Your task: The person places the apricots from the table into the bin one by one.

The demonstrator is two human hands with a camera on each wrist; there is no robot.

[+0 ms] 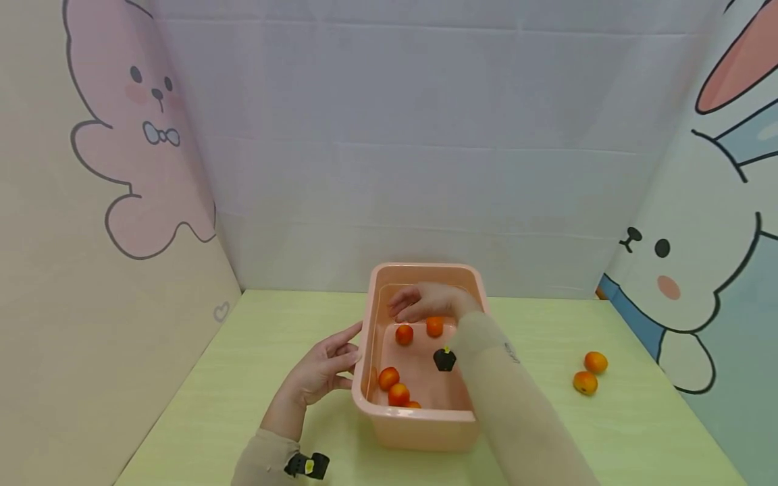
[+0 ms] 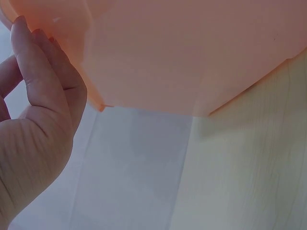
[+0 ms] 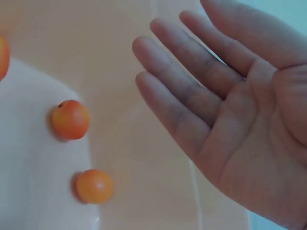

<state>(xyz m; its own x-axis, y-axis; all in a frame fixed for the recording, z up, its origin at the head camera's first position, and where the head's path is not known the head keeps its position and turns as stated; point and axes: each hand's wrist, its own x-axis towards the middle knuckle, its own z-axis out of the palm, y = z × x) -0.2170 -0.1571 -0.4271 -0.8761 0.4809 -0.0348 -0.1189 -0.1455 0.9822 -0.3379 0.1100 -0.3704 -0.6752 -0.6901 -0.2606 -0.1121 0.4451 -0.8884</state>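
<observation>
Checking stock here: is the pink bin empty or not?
Not empty: several orange fruits lie inside the pink bin.

A left hand touches a pink tub of orange fruits on a bench, right hand over its far end, two loose fruits at right.

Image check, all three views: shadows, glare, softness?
Head: even, diffuse light, only a faint shadow on the table at the near end of the tub. Left wrist: dimmer, a soft shadow on the table beside the tub. Right wrist: hazy, low contrast; the lower orange fruit shows a small highlight and a dark shadow at its left.
</observation>
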